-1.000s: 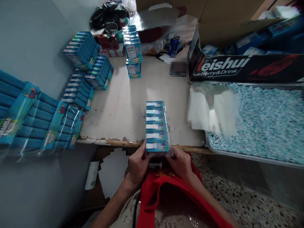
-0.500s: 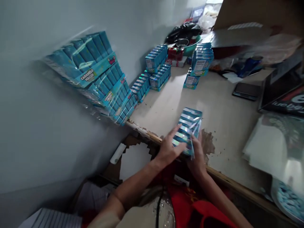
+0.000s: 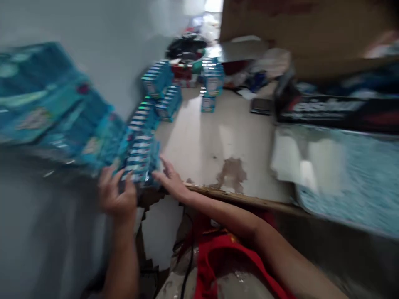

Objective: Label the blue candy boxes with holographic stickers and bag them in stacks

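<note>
1. Packs of blue boxes (image 3: 62,116), shrink-wrapped, make the biggest mass: a leaning stack against the wall at the worktop's (image 3: 199,141) left front corner. By the look of it, these are the finished ones; motion blur hides the count.

2. Tray (image 3: 352,174) of pale blue pieces sits at the right front edge, with white sheets (image 3: 296,162) lying over its left side. Much loose stock seems left to handle.

3. Black carton (image 3: 336,110) stands behind the tray, along the right edge.

4. More box packs (image 3: 158,89) rest at the far left corner, with a short upright stack (image 3: 212,83) near the back middle; a dark flat thing (image 3: 261,106), maybe a phone, lies to their right.

5. Pack (image 3: 139,160) in hand is at the left front edge, touching the leaning stack. I judge it is being set down there, not yet let go.

6. Left hand (image 3: 116,195) grips the pack's near end from below, fingers curled up around it.

7. Right hand (image 3: 170,179) lies against the pack's right side, fingers stretched out and together; whether it clasps or only steadies, I cannot tell.
</note>
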The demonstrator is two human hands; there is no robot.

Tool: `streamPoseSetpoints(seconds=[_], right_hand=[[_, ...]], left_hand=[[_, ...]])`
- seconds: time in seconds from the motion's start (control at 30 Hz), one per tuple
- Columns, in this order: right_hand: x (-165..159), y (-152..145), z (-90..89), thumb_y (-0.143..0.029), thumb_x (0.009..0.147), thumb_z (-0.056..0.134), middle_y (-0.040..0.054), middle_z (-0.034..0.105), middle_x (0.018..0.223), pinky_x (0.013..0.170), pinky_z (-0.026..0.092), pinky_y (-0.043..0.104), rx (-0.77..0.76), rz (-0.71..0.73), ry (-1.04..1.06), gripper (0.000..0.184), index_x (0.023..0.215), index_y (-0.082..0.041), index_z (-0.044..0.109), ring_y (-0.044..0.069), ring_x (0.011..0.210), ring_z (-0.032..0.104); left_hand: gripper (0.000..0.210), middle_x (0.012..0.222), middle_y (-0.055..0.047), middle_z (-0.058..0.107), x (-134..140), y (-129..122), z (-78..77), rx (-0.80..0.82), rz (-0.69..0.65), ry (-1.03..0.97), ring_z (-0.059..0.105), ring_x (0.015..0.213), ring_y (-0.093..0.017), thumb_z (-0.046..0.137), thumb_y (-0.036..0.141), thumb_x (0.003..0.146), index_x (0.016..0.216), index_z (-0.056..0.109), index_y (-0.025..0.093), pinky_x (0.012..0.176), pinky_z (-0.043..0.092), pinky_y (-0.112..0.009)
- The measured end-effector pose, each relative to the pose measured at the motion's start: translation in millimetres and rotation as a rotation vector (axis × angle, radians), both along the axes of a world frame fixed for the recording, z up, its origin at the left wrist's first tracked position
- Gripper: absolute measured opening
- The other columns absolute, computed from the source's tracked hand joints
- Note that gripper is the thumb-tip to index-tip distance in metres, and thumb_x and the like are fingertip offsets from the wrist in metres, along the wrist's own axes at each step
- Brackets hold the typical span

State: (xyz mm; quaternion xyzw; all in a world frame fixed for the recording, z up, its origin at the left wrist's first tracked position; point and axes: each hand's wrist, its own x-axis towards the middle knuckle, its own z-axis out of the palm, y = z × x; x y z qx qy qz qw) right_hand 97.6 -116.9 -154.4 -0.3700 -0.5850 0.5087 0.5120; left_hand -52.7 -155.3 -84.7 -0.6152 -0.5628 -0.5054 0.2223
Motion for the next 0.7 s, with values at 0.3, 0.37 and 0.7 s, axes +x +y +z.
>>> streamPoseSetpoints(seconds=[0.3, 0.37, 0.7], right_hand=[[334.4, -107.8, 34.6, -0.026, 0.096, 0.065, 0.0118, 0.073, 0.132, 0.113, 0.051, 0.055, 0.113, -0.769, -0.831, 0.027, 0.121, -0.025, 0.075, 0.031, 0.128, 0.066], [398.8, -116.6, 31.5, -0.019, 0.086, 0.067, 0.0168, 0.065, 0.146, 0.115, 0.046, 0.062, 0.025, -0.811, -1.026, 0.042, 0.128, -0.019, 0.073, 0.038, 0.139, 0.057], [476.6, -129.8, -53.6, -0.063, 0.081, 0.055, 0.02, 0.073, 0.13, 0.091, 0.048, 0.069, -0.031, -0.518, -0.96, 0.044, 0.116, -0.045, 0.075, 0.042, 0.118, 0.069]], left_hand=[[0.055, 0.121, -0.001, 0.08, 124.1, 3.0, -55.4, -0.121, -0.612, 0.3, 0.077, 0.112, -0.031, 0.08, 0.012, 0.079, 0.129, 0.075, 0.036, 0.106, 0.06, -0.05], [0.032, 0.119, -0.005, 0.081, 156.2, 14.7, -59.6, -0.206, -0.667, 0.364, 0.075, 0.117, -0.031, 0.079, 0.016, 0.084, 0.113, 0.078, 0.029, 0.113, 0.054, -0.051], [0.091, 0.157, -0.027, 0.049, 152.9, 167.5, -32.4, -0.637, 0.0, -0.217, 0.044, 0.152, -0.037, 0.088, 0.019, 0.077, 0.155, 0.042, 0.008, 0.128, 0.034, -0.048]])
